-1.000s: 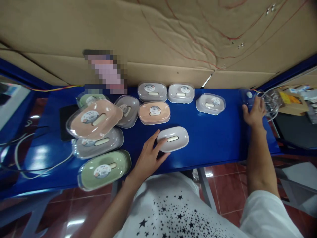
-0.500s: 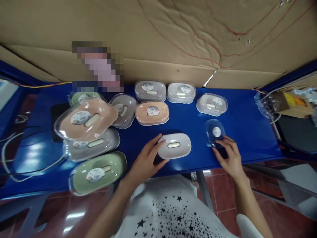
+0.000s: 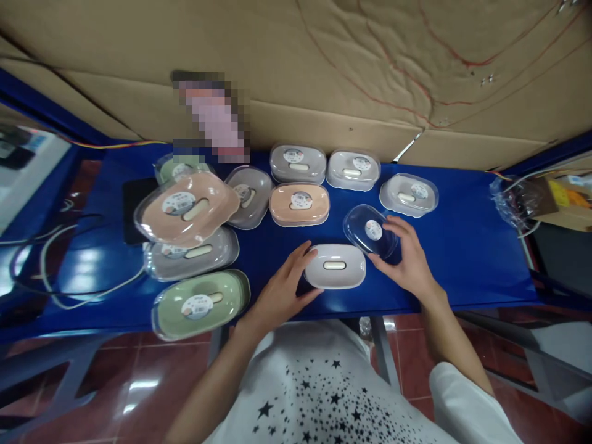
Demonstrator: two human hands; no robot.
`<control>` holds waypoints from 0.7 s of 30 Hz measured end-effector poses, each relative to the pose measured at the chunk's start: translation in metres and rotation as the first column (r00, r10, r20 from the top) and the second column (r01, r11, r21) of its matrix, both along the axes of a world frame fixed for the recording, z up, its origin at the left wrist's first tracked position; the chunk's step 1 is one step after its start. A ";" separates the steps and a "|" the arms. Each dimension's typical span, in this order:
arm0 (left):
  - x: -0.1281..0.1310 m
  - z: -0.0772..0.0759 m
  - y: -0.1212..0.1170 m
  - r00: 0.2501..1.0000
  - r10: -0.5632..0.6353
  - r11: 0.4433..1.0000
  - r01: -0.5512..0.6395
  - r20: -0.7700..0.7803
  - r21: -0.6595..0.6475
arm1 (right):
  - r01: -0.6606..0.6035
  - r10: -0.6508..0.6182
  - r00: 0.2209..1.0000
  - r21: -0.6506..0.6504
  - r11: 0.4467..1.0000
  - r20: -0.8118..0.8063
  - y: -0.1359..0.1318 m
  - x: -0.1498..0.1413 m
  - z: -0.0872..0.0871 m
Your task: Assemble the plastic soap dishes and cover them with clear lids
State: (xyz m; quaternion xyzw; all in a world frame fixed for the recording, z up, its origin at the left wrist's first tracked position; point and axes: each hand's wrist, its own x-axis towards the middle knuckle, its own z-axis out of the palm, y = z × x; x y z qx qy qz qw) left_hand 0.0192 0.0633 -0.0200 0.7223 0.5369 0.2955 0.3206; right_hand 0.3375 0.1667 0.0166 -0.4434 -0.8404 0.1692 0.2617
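Note:
A pale grey-white oval plastic dish (image 3: 345,277) with a cream pill-shaped piece in its middle sits near the front of the blue table. My left hand (image 3: 284,287) grips its left end, thumb at the near side and fingers at the far side. To the right, my right hand (image 3: 407,256) holds a clear oval lid (image 3: 358,225) by its right edge. The lid is tilted, bears a round white label, and is held apart from the dish, beyond its right end.
Several lidded grey dishes (image 3: 298,165) and a peach one (image 3: 300,213) stand along the back. At left are a stacked peach dish (image 3: 171,213), a grey one and a green one (image 3: 185,314). White cables (image 3: 87,302) lie far left; a cardboard box (image 3: 559,197) is far right.
My right hand has brought the clear lid up and left, closer to the dish. My left hand keeps its grip on the dish. The view has shifted slightly.

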 end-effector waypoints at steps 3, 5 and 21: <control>-0.001 -0.002 0.001 0.999 -0.002 1.000 0.001 0.040 0.014 | -0.115 0.115 0.993 -0.032 0.993 0.004 -0.007 -0.007 0.008; -0.001 -0.002 0.002 0.998 -0.002 1.000 0.000 0.058 0.029 | -0.236 0.239 0.971 -0.078 0.969 0.026 -0.013 -0.015 0.012; -0.004 0.000 0.003 0.997 -0.062 0.997 0.063 -0.046 0.033 | 0.454 -0.469 0.881 0.369 0.811 -0.053 0.076 0.105 0.012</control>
